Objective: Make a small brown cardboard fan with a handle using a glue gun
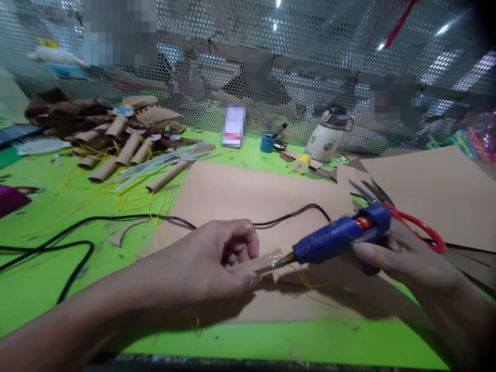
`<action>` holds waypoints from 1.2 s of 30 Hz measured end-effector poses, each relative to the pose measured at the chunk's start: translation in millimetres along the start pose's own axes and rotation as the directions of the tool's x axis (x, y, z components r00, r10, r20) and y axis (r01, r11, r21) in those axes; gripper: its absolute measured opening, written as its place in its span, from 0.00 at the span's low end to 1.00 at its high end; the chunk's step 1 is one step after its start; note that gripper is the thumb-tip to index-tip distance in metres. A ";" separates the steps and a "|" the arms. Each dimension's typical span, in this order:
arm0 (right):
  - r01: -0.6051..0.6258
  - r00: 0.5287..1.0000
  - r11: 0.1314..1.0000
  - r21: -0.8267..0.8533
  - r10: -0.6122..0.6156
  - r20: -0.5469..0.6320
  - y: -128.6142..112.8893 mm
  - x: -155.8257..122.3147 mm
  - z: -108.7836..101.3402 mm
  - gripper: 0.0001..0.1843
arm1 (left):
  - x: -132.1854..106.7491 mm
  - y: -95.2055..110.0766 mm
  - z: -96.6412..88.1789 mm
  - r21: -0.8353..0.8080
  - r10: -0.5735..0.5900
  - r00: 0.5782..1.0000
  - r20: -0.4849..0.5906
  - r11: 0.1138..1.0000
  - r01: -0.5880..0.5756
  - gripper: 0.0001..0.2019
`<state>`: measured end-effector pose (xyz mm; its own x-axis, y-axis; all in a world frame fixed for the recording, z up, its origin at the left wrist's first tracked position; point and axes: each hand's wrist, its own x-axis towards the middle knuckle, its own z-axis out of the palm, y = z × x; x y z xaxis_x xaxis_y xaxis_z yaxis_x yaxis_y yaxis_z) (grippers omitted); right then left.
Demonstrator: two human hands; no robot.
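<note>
My left hand [225, 253] pinches a narrow brown paper strip [258, 263] between thumb and fingers. Shiny clear glue sits on the strip's right end. My right hand [399, 253] is wrapped around a blue hot glue gun [329, 240] pointing left, its metal nozzle touching or almost touching that glued end. Yellow thread [306, 279] hangs loose just below the nozzle. Beneath both hands lies a large sheet of brown paper [248, 194]. Scissors with red handles [420, 225] lie just beyond the glue gun.
Rolled brown paper tubes [127, 147] and clear glue sticks [155, 165] lie at the left among yellow thread. A black cable [93, 217] crosses the green table. Farther back are a phone [233, 125], a blue pot [267, 143], a thread spool [301, 164] and a bottle [327, 135].
</note>
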<state>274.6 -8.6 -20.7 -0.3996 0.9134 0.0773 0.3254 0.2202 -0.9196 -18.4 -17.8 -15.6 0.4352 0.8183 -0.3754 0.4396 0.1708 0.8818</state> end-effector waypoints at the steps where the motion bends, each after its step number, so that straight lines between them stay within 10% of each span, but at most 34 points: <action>1: -0.013 1.000 1.000 -0.009 0.013 0.007 -0.1 -0.1 1.5 0.08 | 0.0 -0.5 0.6 0.000 -0.006 1.000 0.001 1.000 0.006 0.05; 36: 0.052 0.998 0.997 -0.056 -0.054 -0.024 2.0 0.5 -7.6 0.07 | 1.0 -2.9 -6.6 -0.034 0.003 0.994 0.106 0.999 0.000 0.06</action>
<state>281.5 -5.1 -19.6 -0.3961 0.9081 0.1355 0.3515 0.2863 -0.8913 -24.4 -13.9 -16.6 0.5171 0.7564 -0.4006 0.4126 0.1898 0.8909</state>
